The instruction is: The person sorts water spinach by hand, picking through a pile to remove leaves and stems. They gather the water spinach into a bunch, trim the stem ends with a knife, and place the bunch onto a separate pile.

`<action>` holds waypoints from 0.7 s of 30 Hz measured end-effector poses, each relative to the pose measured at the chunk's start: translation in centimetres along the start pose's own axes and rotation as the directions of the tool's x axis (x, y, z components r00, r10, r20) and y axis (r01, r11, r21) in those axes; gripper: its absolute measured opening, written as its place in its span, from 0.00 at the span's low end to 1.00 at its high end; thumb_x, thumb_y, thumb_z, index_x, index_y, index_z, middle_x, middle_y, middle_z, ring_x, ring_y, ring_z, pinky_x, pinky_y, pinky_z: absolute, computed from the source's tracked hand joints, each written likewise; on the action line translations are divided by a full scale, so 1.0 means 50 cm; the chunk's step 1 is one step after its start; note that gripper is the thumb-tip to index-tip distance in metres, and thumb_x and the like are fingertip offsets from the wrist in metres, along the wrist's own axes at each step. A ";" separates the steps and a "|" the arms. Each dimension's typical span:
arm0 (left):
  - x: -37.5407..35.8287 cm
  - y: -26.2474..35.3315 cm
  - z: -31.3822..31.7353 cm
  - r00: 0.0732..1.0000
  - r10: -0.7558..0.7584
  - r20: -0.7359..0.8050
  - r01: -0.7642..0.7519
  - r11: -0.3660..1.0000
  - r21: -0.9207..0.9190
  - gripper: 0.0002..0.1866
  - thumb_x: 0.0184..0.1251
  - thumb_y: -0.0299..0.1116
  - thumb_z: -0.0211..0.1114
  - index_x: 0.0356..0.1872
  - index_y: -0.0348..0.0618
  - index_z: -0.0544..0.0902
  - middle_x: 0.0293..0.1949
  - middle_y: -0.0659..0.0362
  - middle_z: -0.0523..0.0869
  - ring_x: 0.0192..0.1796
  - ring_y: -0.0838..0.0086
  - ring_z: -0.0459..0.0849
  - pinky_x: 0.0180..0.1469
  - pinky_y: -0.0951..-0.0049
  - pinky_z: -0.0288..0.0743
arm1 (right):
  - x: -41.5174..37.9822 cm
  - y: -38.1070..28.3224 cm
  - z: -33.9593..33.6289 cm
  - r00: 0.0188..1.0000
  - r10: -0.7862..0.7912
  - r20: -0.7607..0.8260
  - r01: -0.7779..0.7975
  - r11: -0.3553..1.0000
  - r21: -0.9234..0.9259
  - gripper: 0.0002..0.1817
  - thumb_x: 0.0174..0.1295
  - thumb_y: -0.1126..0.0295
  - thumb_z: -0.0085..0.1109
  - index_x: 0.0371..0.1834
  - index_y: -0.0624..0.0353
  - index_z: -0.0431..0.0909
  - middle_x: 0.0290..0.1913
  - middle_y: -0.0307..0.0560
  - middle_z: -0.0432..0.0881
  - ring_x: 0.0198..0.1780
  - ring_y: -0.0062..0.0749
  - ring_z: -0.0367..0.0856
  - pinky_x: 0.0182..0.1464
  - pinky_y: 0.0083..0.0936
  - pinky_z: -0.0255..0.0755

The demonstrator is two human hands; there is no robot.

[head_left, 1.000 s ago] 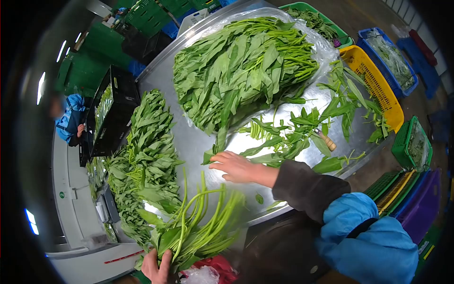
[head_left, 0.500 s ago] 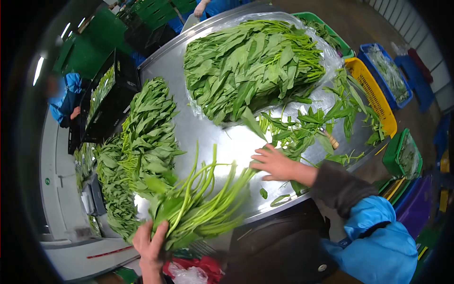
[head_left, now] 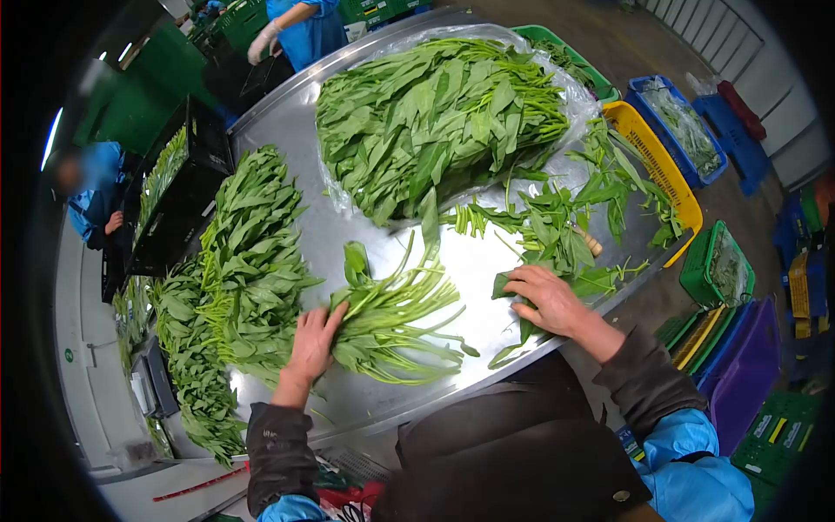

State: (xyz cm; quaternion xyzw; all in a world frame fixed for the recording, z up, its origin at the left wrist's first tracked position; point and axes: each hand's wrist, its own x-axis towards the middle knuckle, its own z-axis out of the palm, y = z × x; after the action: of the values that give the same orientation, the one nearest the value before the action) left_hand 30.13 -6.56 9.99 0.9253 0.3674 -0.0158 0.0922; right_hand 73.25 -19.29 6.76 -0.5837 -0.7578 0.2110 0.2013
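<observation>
My left hand [head_left: 315,346] is wrapped round the leafy end of a loose bunch of green stems [head_left: 396,326], which lies on the metal table [head_left: 348,248] with its stems fanned to the right. At the right, my right hand [head_left: 548,300] rests over some loose leaves [head_left: 522,335] near the table's front edge; whether its fingers grip any leaf is unclear. A large pile of leafy greens [head_left: 435,122] sits on clear plastic at the back. Rows of bunched greens [head_left: 252,252] line the left side. Scattered sprigs [head_left: 557,235] lie beyond my right hand.
A wooden handle [head_left: 591,243] pokes out among the sprigs. Yellow [head_left: 670,174], blue [head_left: 639,84] and green [head_left: 693,274] crates stand at the right. A black crate [head_left: 207,143] is at the left. Two people in blue, one [head_left: 304,35] behind the table, are nearby.
My left hand has moved up and right, and the bunch now lies on the table instead of being held over its edge. My right hand has shifted right, away from the stem ends.
</observation>
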 end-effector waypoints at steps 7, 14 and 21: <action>0.000 0.005 -0.037 0.954 -0.131 0.270 0.075 0.975 0.208 0.68 0.25 0.45 0.83 0.75 0.53 0.51 0.74 0.43 0.48 0.76 0.46 0.47 0.70 0.38 0.48 | -0.007 -0.031 0.060 0.957 -0.233 0.174 0.228 0.973 0.046 0.16 0.51 0.72 0.63 0.45 0.58 0.78 0.51 0.48 0.76 0.53 0.45 0.74 0.54 0.38 0.68; -0.019 0.041 -0.053 0.939 -0.226 0.261 0.174 0.963 0.206 0.74 0.15 0.54 0.84 0.75 0.55 0.50 0.75 0.44 0.44 0.76 0.46 0.43 0.70 0.38 0.47 | 0.065 -0.215 0.147 0.801 -0.542 0.255 0.467 0.831 0.302 0.16 0.51 0.70 0.61 0.44 0.58 0.75 0.52 0.48 0.74 0.52 0.42 0.77 0.50 0.36 0.74; -0.130 0.116 -0.083 0.930 -0.312 -0.196 0.303 0.950 -0.075 0.64 0.29 0.57 0.81 0.71 0.42 0.58 0.74 0.41 0.49 0.75 0.46 0.49 0.71 0.46 0.50 | 0.090 -0.204 0.214 0.790 -0.537 0.295 0.484 0.842 0.236 0.11 0.48 0.74 0.60 0.36 0.59 0.75 0.50 0.51 0.75 0.46 0.45 0.79 0.44 0.37 0.76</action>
State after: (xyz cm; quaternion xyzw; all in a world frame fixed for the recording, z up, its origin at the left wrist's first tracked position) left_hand 29.17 -14.34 15.62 0.8508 0.5156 0.0736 0.0702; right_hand 58.14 -18.18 3.78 -0.2931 -0.8929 0.3044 0.1556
